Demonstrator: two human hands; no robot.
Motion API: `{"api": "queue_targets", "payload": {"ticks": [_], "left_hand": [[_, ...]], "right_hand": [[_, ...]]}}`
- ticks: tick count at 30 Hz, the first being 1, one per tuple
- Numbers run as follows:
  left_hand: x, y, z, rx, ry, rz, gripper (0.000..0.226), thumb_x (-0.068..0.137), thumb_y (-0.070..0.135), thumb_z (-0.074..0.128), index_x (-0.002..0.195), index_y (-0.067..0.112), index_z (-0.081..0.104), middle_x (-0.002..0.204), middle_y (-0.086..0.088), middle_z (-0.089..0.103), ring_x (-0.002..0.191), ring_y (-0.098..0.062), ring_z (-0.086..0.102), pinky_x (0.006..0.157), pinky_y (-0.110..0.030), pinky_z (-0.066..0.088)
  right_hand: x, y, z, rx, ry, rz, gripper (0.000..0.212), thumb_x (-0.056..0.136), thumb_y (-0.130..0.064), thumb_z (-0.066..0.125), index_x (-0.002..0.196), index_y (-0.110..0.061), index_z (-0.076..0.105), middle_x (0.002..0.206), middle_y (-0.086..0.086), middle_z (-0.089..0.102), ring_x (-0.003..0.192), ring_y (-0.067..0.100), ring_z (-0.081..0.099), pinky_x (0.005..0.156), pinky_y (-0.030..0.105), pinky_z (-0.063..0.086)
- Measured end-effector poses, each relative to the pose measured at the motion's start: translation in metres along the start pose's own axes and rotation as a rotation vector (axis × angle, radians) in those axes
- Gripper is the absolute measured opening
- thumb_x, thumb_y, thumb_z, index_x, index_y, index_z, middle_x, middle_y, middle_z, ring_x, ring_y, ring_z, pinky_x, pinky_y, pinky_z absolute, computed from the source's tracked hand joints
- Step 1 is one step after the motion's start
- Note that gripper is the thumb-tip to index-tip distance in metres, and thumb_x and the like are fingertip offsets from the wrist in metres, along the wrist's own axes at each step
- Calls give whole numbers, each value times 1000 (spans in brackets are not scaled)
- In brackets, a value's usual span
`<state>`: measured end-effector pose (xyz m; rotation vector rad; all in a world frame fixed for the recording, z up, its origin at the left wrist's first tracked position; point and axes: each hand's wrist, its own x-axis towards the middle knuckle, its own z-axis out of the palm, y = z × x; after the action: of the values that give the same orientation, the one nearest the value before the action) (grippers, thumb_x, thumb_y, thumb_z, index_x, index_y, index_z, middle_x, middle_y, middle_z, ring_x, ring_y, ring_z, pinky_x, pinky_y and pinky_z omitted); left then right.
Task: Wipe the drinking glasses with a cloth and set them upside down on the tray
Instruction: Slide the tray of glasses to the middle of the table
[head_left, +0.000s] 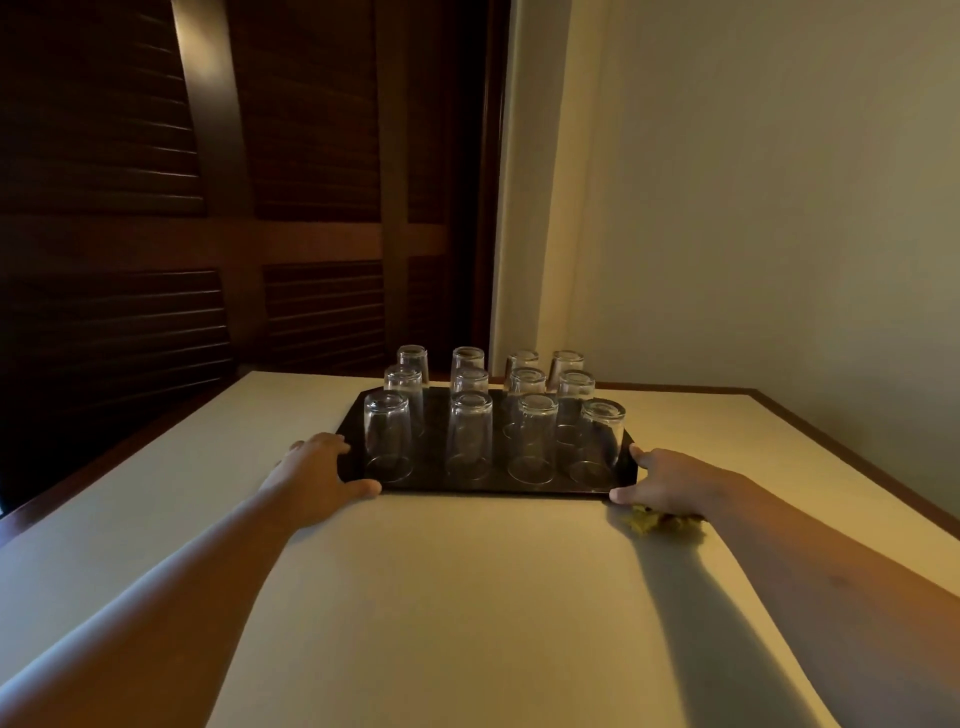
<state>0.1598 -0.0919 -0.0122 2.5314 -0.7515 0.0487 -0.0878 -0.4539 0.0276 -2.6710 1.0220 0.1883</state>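
A black tray (441, 486) sits on the far half of a pale table (467, 597). Several clear drinking glasses (470, 436) stand upside down on it in rows. My left hand (317, 473) grips the tray's near left corner, thumb along the front edge and fingers on the left side. My right hand (670, 480) pinches the near right corner between thumb and forefinger. A crumpled yellow-green cloth (654, 522) lies on the table under my right palm, partly hidden by it.
The table has a dark wooden rim (852, 457) along its right edge. Dark louvred wooden doors (208, 234) stand behind the table on the left. A plain cream wall (753, 234) runs along the right.
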Motion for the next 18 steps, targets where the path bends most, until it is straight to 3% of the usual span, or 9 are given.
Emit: {"api": "queue_targets", "payload": {"ticks": [4,8,13,15,18], "left_hand": [[24,1,6,27,5,4,92,74,63,79,147,18,47,142,-7,55,126,-23,52,99,-36,48],[39,1,13,5,15,11,87,79,55,80,148,15,46,144,-7,54,124,-22,55,96,-32,47],[30,3,24,-92,8,-6,85,88,52,71,155,15,34,157,-6,42,132,-24,50,107,-41,46],[15,7,28,-41,59,7,82,93,57,60,156,14,30,161,-5,34,139,-28,41,109,-44,43],[-12,12,22,-167,122,-54,77,95,56,57,154,15,30,160,-10,28,142,-39,32,108,-55,42]], "right_hand": [[20,-9,-7,30,-10,28,86,87,-57,69,156,-17,34,142,5,54,125,23,52,100,33,45],[30,-18,-15,13,-21,54,82,88,-51,72,153,-15,38,140,6,54,126,24,52,100,34,44],[25,-18,-11,69,17,97,98,85,-59,71,161,-23,20,158,5,41,142,27,41,110,37,38],[16,-10,5,131,101,116,95,85,-63,68,160,-28,21,157,5,43,141,27,43,109,39,41],[-10,4,45,234,424,161,64,87,-58,66,143,-31,52,126,0,66,112,20,64,84,31,51]]}}
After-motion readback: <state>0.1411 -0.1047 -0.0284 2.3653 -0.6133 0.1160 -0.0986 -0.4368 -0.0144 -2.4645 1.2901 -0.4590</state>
